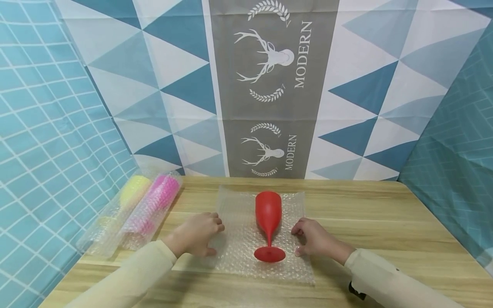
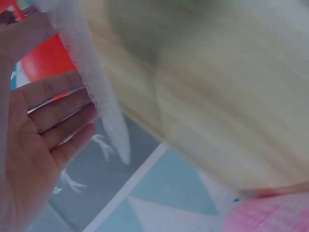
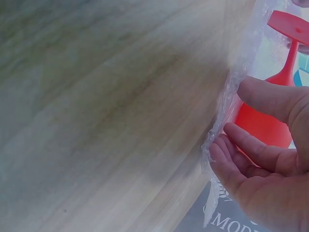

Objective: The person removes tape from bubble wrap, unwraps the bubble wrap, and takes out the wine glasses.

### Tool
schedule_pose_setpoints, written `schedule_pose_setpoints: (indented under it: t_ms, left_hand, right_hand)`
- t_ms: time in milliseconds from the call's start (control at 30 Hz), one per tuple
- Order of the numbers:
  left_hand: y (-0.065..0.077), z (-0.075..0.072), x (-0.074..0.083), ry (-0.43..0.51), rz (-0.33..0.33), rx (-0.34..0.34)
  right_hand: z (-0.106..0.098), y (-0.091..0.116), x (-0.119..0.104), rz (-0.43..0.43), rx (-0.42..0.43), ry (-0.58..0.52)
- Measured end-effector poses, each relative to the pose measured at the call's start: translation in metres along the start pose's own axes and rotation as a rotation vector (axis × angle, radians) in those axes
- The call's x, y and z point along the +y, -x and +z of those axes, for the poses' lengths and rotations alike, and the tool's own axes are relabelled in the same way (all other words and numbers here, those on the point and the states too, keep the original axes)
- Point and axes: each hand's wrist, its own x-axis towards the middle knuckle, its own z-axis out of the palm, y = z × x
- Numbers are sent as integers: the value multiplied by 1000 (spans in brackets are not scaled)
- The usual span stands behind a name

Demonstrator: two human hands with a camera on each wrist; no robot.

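Observation:
A red goblet (image 1: 268,214) lies on its side on a sheet of bubble wrap (image 1: 239,261), its bowl toward the wall and its round foot toward me. At the sheet's left edge is my left hand (image 1: 198,234); in the left wrist view its fingers (image 2: 63,104) are nearly straight against the wrap. Along the opposite edge, my right hand (image 1: 317,239) touches the wrap with thumb and fingertips, which stay apart with a gap between them. The right wrist view shows the goblet (image 3: 263,123) behind those slightly bent fingers. Neither hand touches the goblet.
Two bubble-wrapped items, one yellow (image 1: 132,190) and one pink (image 1: 163,192), lie side by side at the table's left. The wooden table (image 1: 369,214) ends at a patterned cloth backdrop (image 1: 185,85). Blue tiled-print cloth (image 1: 42,128) hangs along the left side.

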Motion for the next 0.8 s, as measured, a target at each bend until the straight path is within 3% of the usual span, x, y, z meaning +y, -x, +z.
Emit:
schedule_pose_setpoints:
  t_ms: [233, 533, 800]
  left_hand:
    - [5, 23, 3, 234, -74, -20]
    - [11, 48, 6, 266, -97, 82]
    - [14, 58, 8, 280, -117, 107]
  right_hand:
    - [1, 1, 2, -15, 7, -6]
    - [0, 1, 0, 8, -7, -17]
    - [1, 0, 0, -19, 7, 1]
